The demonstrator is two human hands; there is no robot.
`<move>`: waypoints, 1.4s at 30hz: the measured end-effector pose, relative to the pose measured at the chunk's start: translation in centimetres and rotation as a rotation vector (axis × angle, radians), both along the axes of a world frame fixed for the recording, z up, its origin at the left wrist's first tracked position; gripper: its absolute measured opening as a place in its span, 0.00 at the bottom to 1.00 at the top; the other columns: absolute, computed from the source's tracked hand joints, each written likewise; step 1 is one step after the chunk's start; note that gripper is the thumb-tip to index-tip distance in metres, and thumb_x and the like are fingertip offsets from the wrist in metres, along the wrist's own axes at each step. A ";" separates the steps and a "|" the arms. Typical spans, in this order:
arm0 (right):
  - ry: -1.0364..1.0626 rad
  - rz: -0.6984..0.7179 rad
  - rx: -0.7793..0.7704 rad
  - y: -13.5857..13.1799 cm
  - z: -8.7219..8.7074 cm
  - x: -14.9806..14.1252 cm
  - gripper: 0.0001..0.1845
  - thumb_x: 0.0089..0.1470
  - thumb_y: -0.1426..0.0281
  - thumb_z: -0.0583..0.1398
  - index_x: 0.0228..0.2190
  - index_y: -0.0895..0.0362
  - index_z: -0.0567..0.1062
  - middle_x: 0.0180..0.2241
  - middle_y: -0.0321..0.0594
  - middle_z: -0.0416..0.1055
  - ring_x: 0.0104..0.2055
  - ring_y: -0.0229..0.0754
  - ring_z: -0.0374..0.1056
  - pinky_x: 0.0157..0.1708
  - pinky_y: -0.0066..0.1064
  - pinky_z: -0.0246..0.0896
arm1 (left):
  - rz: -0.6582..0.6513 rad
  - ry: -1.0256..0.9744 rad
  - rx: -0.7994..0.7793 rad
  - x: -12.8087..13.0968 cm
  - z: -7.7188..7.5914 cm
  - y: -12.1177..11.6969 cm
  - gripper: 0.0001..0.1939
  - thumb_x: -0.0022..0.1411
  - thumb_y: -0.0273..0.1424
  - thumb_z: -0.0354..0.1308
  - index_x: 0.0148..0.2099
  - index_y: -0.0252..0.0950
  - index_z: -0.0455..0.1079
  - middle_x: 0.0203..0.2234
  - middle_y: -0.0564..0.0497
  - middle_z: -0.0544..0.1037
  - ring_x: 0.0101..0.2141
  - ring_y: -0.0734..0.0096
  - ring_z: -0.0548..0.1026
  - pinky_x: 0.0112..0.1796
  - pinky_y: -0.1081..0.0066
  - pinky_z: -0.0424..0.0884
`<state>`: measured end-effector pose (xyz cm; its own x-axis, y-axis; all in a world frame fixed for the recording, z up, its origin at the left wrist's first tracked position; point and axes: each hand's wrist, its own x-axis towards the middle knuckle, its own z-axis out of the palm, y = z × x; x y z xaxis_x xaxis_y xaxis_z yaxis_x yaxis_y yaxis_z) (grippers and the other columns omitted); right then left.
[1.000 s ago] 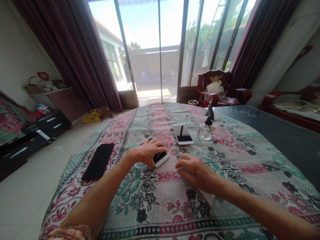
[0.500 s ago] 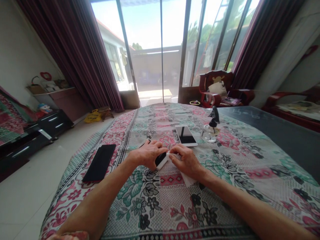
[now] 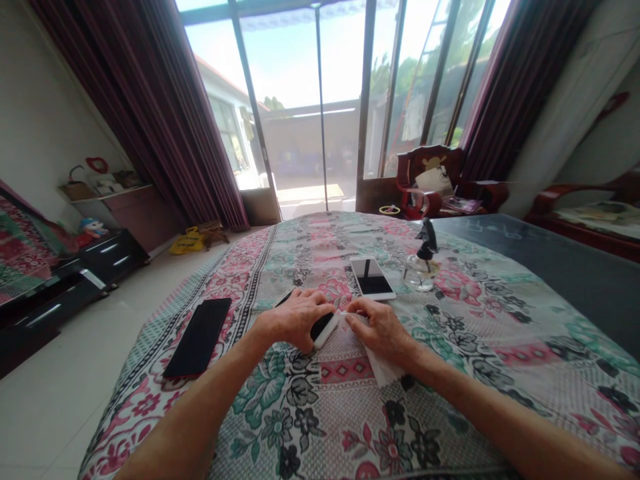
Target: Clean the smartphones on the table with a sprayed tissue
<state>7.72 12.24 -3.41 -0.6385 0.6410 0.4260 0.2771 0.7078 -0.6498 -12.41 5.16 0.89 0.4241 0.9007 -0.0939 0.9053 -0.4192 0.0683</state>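
Note:
My left hand (image 3: 295, 317) lies on a white-edged phone (image 3: 323, 328) on the flowered tablecloth (image 3: 310, 413), its fingers curled over the phone's near end and pressing it down. My right hand (image 3: 379, 328) sits just right of that phone, fingers pinched on a white cloth (image 3: 383, 367) at the phone's right edge; the cloth trails back under my wrist. A second white phone (image 3: 371, 277) lies face up just beyond my hands. A black phone (image 3: 199, 328) lies to the left near the table's edge.
A small clear glass bottle with a black spray top (image 3: 423, 265) stands right of the white phone. The bare dark tabletop (image 3: 540, 260) shows at the right. Red wooden chairs (image 3: 430, 177), glass doors and dark curtains are behind; a low cabinet (image 3: 75, 267) is left.
My right hand came forward from the cloth's near side to the phone's right edge, bringing the white cloth. My left hand stayed on the phone. The view shifted slightly.

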 end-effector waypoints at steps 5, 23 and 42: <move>-0.008 0.044 0.065 0.4 -0.3 0.0 0.06 0.54 0.69 0.57 0.30 0.57 0.73 0.29 0.40 0.73 0.32 0.40 0.68 0.35 0.32 0.61 | -0.003 -0.097 0.000 -1.0 -0.2 0.5 0.40 0.38 0.34 0.64 0.57 0.43 0.61 0.48 0.45 0.66 0.49 0.52 0.65 0.51 0.52 0.60; 0.301 0.073 -0.226 -0.1 1.2 -1.0 0.05 0.52 0.68 0.58 0.28 0.56 0.72 0.25 0.36 0.69 0.26 0.36 0.63 0.27 0.28 0.61 | 0.035 -0.352 0.080 -1.8 1.6 0.6 0.41 0.42 0.31 0.63 0.61 0.41 0.57 0.52 0.45 0.65 0.52 0.54 0.63 0.55 0.53 0.61; 0.383 0.034 0.203 -0.4 1.4 -1.7 0.02 0.55 0.70 0.59 0.32 0.53 0.73 0.34 0.39 0.69 0.38 0.39 0.68 0.38 0.34 0.66 | 0.070 -0.485 0.017 -1.5 2.4 0.4 0.40 0.43 0.33 0.64 0.61 0.40 0.59 0.52 0.47 0.66 0.51 0.58 0.66 0.53 0.59 0.64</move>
